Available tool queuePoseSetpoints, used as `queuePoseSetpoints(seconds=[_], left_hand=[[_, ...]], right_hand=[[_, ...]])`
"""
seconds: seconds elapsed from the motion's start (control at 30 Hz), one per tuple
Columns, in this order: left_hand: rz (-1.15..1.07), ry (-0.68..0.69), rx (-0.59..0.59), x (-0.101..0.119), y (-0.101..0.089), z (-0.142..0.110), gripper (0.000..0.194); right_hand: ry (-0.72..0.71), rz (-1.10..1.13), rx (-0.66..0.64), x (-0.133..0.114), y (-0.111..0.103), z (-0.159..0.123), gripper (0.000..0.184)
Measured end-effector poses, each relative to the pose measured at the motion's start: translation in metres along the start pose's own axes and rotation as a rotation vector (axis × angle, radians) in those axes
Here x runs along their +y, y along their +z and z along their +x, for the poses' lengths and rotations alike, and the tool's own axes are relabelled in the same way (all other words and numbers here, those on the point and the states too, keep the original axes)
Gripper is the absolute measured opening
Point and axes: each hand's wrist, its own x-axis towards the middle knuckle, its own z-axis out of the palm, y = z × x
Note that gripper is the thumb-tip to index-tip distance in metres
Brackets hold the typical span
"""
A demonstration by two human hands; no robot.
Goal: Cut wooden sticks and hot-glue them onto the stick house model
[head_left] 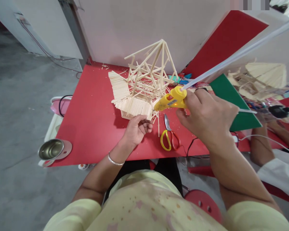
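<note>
A model house of thin wooden sticks (pixel 144 81) stands on the red table (pixel 91 122), its roof frame open and one slatted panel lying flat at the front. My right hand (pixel 207 120) is wrapped round a yellow glue gun (pixel 170 100) with a long clear glue stick out of its back; the nozzle points at the panel's right front corner. My left hand (pixel 137 128), fingers curled, rests at the panel's front edge and seems to pinch a small stick, though I cannot make this out clearly.
Yellow and red scissors (pixel 168 136) lie just right of my left hand. A steel cup (pixel 50 149) sits at the table's near left corner. Another person's arm (pixel 267 144) works at the right beside a green board (pixel 231 99) and a second stick model (pixel 262 80).
</note>
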Motion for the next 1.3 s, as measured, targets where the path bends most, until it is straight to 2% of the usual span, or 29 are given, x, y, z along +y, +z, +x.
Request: queuePoseSetpoints(seconds=[0.53, 0.97, 1.3], left_hand=[[0.059, 0.033, -0.042, -0.0022, -0.0056, 0.0002, 0.017], [0.079, 0.008, -0.065, -0.0003, -0.009, 0.0018, 0.017], [0.088, 0.008, -0.061, -0.0005, -0.0088, 0.0033, 0.018]], right_hand=[[-0.028, -0.069, 0.017, -0.0009, 0.0018, 0.0013, 0.045], [-0.002, -0.004, -0.008, -0.0013, 0.0009, 0.0015, 0.044], [-0.037, 0.046, 0.083, 0.0027, 0.0097, 0.0006, 0.04]])
